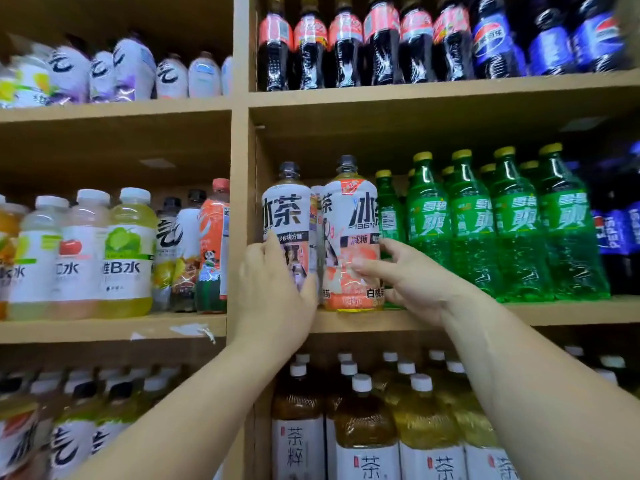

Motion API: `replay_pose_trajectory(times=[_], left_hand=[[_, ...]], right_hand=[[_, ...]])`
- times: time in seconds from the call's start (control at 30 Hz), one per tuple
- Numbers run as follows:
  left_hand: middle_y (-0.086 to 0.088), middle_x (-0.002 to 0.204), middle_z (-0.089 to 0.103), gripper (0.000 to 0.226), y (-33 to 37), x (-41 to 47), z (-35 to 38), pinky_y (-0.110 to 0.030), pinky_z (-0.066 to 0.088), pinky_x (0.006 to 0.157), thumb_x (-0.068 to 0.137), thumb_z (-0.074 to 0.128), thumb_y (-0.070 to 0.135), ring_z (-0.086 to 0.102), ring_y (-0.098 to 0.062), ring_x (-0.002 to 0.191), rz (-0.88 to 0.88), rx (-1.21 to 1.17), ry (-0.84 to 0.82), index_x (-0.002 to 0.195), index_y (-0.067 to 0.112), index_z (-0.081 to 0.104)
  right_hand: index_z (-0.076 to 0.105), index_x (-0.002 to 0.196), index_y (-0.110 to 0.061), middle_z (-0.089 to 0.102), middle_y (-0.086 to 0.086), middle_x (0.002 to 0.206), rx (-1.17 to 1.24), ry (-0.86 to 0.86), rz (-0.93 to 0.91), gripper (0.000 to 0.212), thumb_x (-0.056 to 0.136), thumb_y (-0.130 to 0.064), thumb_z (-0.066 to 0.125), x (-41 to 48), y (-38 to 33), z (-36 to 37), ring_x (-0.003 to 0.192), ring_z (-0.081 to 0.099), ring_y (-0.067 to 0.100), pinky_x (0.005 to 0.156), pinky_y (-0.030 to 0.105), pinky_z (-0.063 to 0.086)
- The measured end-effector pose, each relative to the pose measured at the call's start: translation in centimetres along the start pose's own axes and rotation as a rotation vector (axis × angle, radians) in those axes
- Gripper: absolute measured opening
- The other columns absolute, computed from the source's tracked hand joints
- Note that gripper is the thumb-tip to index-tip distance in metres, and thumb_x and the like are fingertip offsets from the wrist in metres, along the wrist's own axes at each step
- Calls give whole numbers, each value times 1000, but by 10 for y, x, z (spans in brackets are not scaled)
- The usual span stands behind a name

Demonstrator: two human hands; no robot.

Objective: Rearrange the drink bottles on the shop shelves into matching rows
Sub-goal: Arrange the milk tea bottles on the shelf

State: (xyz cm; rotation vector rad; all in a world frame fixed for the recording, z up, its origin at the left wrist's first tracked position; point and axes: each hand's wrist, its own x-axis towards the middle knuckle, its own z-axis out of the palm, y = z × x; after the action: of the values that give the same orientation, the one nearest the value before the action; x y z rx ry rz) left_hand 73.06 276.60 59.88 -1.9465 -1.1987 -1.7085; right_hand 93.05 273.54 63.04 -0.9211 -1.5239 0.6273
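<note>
Two iced-tea bottles with white and peach labels and dark caps stand side by side at the left end of the middle right shelf (554, 311). My left hand (273, 289) grips the left iced-tea bottle (289, 213) low on its label. My right hand (405, 275) is curled round the lower part of the right iced-tea bottle (349, 223). A third such bottle peeks out between and behind them. Green soda bottles (512, 223) with yellow caps fill the row just to the right.
Cola and blue cola bottles (381, 43) line the top right shelf. Large tea bottles (363, 427) with white caps stand below. The left bay holds vitamin water bottles (124, 251), white sparkling drinks and an orange bottle (213, 247). A wooden upright (239, 168) divides the bays.
</note>
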Motion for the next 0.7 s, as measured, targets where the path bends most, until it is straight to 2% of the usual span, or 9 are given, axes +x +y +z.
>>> replay_pose_trajectory(times=[0.07, 0.1, 0.2, 0.23, 0.3, 0.4, 0.5, 0.63, 0.7], left_hand=[[-3, 139, 41, 68, 1, 3, 1, -29, 40, 102, 95, 66, 32, 44, -20, 128, -33, -87, 7, 152, 15, 34], [-4, 143, 40, 65, 1, 4, 2, -29, 41, 102, 97, 65, 31, 44, -21, 131, -49, -110, 1, 152, 15, 34], [-7, 158, 36, 73, 1, 5, 6, -43, 43, 114, 98, 62, 33, 41, -26, 143, -81, -154, -44, 158, 17, 22], [-8, 159, 37, 75, 1, 5, 7, -46, 43, 114, 98, 62, 33, 42, -27, 143, -84, -168, -47, 158, 18, 20], [-6, 154, 40, 80, 2, 7, 7, -41, 44, 111, 97, 66, 31, 44, -25, 140, -93, -183, -34, 160, 18, 17], [-7, 152, 38, 90, 4, 8, 4, -38, 43, 109, 97, 67, 32, 42, -23, 139, -94, -164, -28, 163, 15, 8], [-6, 153, 36, 92, 5, 5, 4, -36, 39, 113, 98, 66, 34, 37, -22, 141, -58, -124, -28, 164, 14, 5], [-5, 154, 34, 96, 7, 2, 0, -34, 34, 116, 94, 70, 37, 32, -21, 143, -28, -112, 6, 163, 14, 7], [-5, 152, 36, 102, 6, 5, -2, -36, 33, 118, 89, 77, 39, 32, -22, 144, -76, -144, 3, 163, 12, 11]], right_hand=[[59, 132, -21, 79, -3, 111, -19, 16, -14, 48, 88, -21, 80, 1, 3, 1, 99, 77, 13, 83, 35, 61], [58, 133, -21, 78, -3, 114, -44, 45, -19, 54, 85, -26, 83, 2, 4, 2, 102, 76, 15, 90, 40, 60], [57, 133, -20, 77, 1, 116, -103, 103, -51, 74, 68, -39, 86, 1, 4, 7, 106, 75, 18, 105, 50, 53], [56, 134, -18, 77, 3, 116, -111, 122, -62, 81, 63, -42, 87, 1, 4, 7, 105, 75, 18, 104, 50, 54], [53, 136, -16, 75, 5, 117, -126, 186, -74, 92, 58, -47, 91, 0, 7, 9, 104, 75, 19, 99, 49, 58], [50, 130, -21, 71, 2, 119, -194, 299, -101, 81, 65, -43, 94, -2, 9, 14, 103, 73, 17, 95, 45, 60], [42, 124, -31, 67, -6, 119, -280, 375, -137, 74, 70, -40, 93, -6, 8, 19, 106, 68, 13, 97, 38, 56], [46, 120, -32, 69, -12, 112, -306, 368, -161, 64, 75, -37, 91, -7, 6, 18, 102, 68, 8, 91, 33, 55], [45, 119, -32, 69, -12, 111, -276, 346, -155, 64, 74, -38, 91, -6, 7, 17, 100, 68, 6, 88, 31, 55]])
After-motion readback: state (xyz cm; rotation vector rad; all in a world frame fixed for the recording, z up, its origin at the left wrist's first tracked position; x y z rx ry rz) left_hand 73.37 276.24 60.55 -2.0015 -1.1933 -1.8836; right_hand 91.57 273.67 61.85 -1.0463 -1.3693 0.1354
